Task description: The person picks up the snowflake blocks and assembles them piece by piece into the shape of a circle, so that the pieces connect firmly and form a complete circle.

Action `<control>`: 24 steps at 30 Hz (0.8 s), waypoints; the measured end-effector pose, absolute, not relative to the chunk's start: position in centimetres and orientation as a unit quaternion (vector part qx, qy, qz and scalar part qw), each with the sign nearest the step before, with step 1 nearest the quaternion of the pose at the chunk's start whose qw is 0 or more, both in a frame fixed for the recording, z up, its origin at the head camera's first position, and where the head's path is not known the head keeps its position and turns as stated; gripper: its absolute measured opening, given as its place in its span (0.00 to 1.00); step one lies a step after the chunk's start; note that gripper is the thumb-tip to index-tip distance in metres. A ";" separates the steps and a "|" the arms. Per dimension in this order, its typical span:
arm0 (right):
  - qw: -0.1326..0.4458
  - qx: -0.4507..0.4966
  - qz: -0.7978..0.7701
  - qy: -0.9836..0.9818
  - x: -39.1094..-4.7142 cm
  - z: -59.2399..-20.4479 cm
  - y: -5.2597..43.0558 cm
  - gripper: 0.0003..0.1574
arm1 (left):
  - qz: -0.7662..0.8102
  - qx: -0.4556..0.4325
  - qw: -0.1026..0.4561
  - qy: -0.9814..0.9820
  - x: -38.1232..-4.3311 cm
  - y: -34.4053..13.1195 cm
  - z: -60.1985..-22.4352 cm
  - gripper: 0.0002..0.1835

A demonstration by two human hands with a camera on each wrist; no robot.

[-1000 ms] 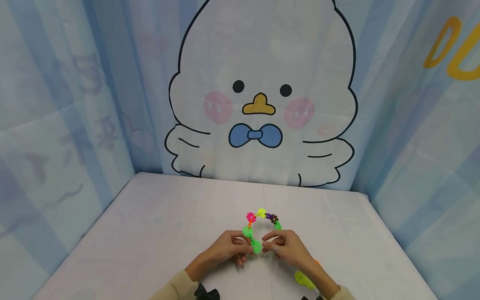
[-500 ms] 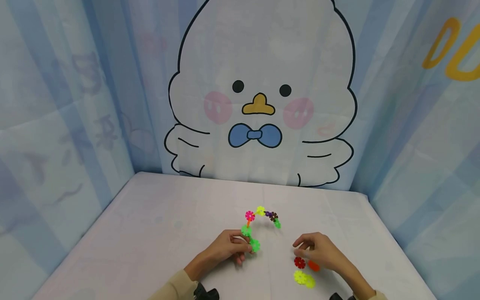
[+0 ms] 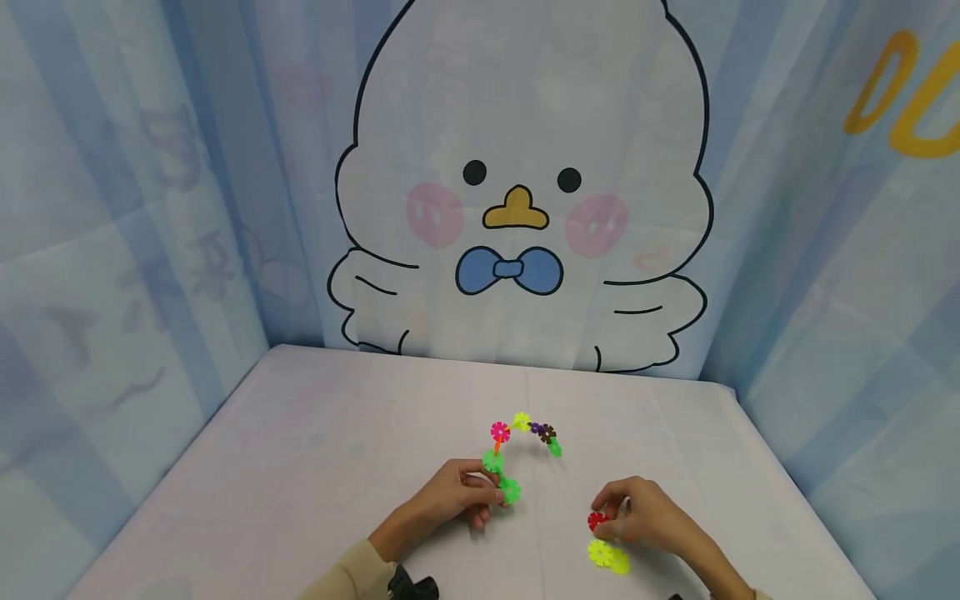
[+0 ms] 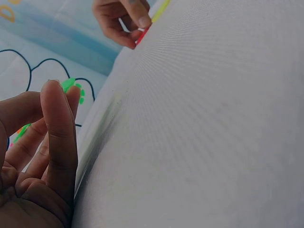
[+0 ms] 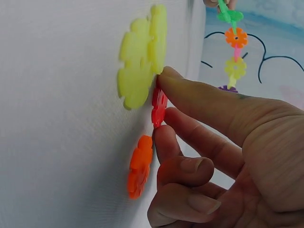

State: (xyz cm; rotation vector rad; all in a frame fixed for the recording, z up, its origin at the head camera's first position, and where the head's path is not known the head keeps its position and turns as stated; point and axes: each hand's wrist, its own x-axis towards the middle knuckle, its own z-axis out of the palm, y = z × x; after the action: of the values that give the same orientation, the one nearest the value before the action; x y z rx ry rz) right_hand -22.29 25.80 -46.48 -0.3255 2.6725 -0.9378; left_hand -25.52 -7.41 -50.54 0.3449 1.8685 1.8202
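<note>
My left hand (image 3: pixel 450 494) pinches the near end of a chain of interlocking snowflake discs, at a green disc (image 3: pixel 512 491). The chain curves up and to the right through pink (image 3: pixel 500 432), yellow (image 3: pixel 522 422), purple and brown discs to another green disc (image 3: pixel 556 448) at its far end. In the left wrist view, thumb and fingertips hide most of the held green disc (image 4: pixel 69 84). On the right, my right hand (image 3: pixel 647 514) pinches a red snowflake disc (image 5: pixel 159 108) edgewise between thumb and fingertip, close to the tabletop.
Yellow discs (image 3: pixel 600 553), overlapping each other, lie just in front of the red one. An orange disc (image 5: pixel 140 167) sits under the right hand's fingers. A white cloth covers the table (image 3: pixel 337 433); printed curtains (image 3: pixel 517 325) stand at its back and sides.
My right hand has left the chain's near end, moved right and down to the loose discs, and taken hold of the red one. The left hand stays nearly still with the chain.
</note>
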 end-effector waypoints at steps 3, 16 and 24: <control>0.145 -0.095 -0.325 0.930 -22.2 -46.5 25.5 0.14 | 0.669 0.127 0.252 0.687 -25.5 -7.4 -50.5 0.13; 0.152 -0.085 -0.338 0.925 -22.2 -46.5 25.5 0.15 | 0.670 0.125 0.253 0.687 -25.6 -7.4 -50.7 0.13; 0.161 -0.090 -0.345 0.920 -22.2 -46.5 25.5 0.15 | 0.668 0.123 0.249 0.691 -25.6 -7.3 -50.8 0.14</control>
State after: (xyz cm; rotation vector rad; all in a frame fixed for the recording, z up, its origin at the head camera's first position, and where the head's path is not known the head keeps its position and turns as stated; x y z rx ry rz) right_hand -22.19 25.46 -46.50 -0.2556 2.6284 -0.9845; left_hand -25.57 -7.33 -50.80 0.3339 1.8809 1.8185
